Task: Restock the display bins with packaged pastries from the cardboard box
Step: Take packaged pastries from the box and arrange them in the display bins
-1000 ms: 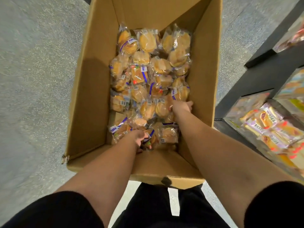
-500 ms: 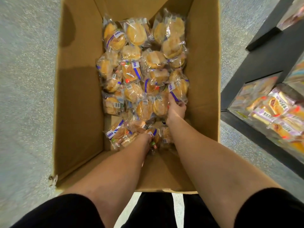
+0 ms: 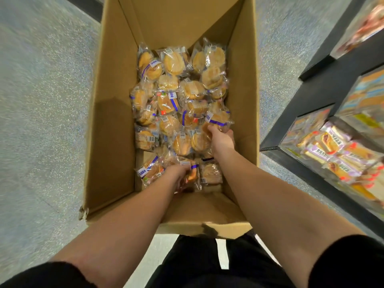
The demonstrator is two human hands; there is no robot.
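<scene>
Box: a tall brown cardboard box (image 3: 112, 125) stood open on the speckled grey floor (image 3: 41, 100).
Pastries: round golden pastries in clear wrappers (image 3: 176, 96) covered its bottom.
Left hand (image 3: 180, 173): curled round a packet near the front wall.
Right hand (image 3: 221, 138): gripped a blue-striped packet (image 3: 218, 118) at the right wall.
Bins: display bins of purple-wrapped pastries (image 3: 332, 150) stood to the right.

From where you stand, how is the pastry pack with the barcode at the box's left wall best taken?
Take the barcode pack by its near crimped edge, from above: it lies flat on top, and the cardboard box wall blocks its left.
</scene>
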